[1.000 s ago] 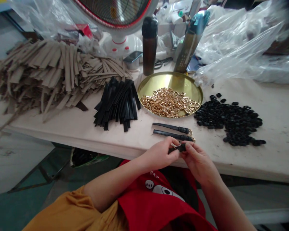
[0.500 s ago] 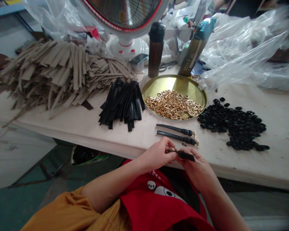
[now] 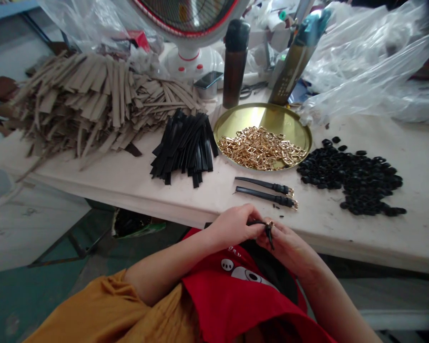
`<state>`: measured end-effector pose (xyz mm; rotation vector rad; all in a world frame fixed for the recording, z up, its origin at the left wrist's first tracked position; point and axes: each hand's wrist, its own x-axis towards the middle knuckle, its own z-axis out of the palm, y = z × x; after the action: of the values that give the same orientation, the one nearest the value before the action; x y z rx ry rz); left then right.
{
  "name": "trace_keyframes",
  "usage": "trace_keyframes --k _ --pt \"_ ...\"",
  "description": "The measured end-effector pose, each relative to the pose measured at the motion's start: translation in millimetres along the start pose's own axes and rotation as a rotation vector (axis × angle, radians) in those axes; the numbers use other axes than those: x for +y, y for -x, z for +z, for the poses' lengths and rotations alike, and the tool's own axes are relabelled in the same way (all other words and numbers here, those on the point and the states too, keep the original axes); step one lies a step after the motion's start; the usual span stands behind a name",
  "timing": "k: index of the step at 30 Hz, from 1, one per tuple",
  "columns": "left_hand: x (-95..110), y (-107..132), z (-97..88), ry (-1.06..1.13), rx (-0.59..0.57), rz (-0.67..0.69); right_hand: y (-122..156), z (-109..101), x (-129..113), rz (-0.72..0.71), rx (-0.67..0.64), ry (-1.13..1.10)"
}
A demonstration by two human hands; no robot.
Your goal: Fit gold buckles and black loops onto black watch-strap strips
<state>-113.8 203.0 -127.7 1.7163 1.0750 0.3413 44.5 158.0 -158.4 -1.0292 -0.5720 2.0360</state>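
Between my two hands, at the table's front edge, is a black strap [image 3: 269, 233] with a small gold buckle [image 3: 270, 224] on it. My left hand [image 3: 243, 223] pinches the strap from the left, its fingers closed. From the right, my right hand [image 3: 285, 243] grips the strap close to the buckle; part of the strap hangs down between the hands. Just beyond lie two black straps with gold buckles, the nearer strap [image 3: 260, 196] and the farther strap [image 3: 259, 183], side by side. Tiny black bits [image 3: 277, 207] lie beside them.
A round gold tray [image 3: 232, 119] holds many gold buckles [image 3: 260, 147]. Left of it are black strips [image 3: 186, 147] and a large heap of grey-brown strips [image 3: 82, 100]. Black loops [image 3: 353, 176] are piled at right. Behind stand a fan [image 3: 189, 19], a dark bottle [image 3: 235, 66] and plastic sheeting [image 3: 372, 71].
The strap's end, which stuck out to the right across my right hand, now hangs down by the buckle. My hands have drawn closer together. The view has shifted slightly.
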Motion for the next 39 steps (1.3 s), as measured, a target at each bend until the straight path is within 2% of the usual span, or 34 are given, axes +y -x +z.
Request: trace_keyframes --k 6,10,12,17,19,22,26,32,35,39 --pt "0 6 -1.3 -0.096 0.005 -0.089 -3 -6 4 -0.116 0.184 -0.019" --pt "-1 7 -0.2 0.161 -0.067 -0.121 -7 -7 -1 -0.271 0.401 0.258" --pt "0 4 1.7 0.291 -0.112 -0.157 -6 -6 -3 -0.323 0.468 0.378" --pt "-3 0 4.3 0.394 -0.146 -0.173 -2 -10 -2 -0.212 0.356 0.485" --pt "-7 1 4.4 0.500 -0.191 -0.218 0 -12 1 -0.190 0.364 0.509" --pt "-14 2 5.9 0.676 -0.249 -0.322 0 -12 6 -0.286 0.488 0.614" --pt "-18 3 11.9 0.830 -0.173 -0.381 -2 -6 10 -0.455 0.607 0.852" --pt "-18 5 19.7 0.855 -0.098 -0.392 1 -7 12 -0.494 0.467 1.074" --pt "-16 7 21.6 0.834 -0.112 -0.403 6 -12 14 -0.466 0.401 1.106" --pt "-17 10 21.8 0.750 -0.174 -0.428 13 -17 15 -0.374 0.294 1.044"
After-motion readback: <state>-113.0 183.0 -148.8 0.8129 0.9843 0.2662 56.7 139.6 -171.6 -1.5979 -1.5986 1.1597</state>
